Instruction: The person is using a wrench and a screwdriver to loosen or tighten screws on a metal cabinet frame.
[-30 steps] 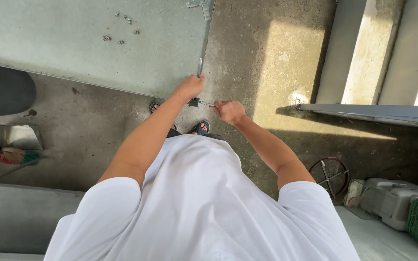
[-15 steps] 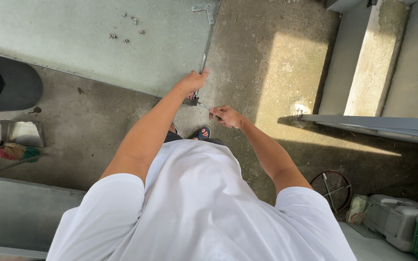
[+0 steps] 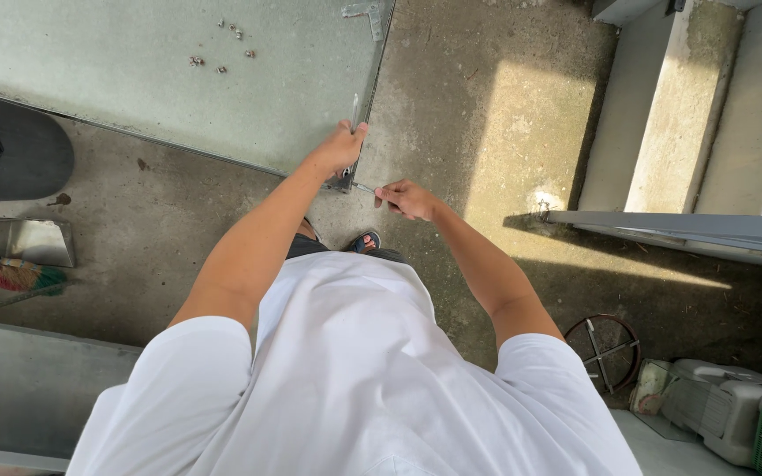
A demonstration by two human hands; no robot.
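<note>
Since a second ago my left hand has slid up the edge of the frosted glass panel, and my right hand has drawn back a little from the corner. My left hand is now closed around the metal corner fitting at the panel's lower right corner, fingers wrapped over the edge. My right hand pinches a thin screwdriver, its tip pointing at that fitting.

To do this well, I judge I should keep the left hand pressing the fitting flat so it cannot twist, line the tool straight with the screw, and turn slowly without leaning on the glass.

The panel lies flat on the concrete floor, pale green and frosted, with a thin metal rim. A few loose screws sit scattered near its top, well apart from my hands, and another small bracket lies at its upper right corner.
</note>
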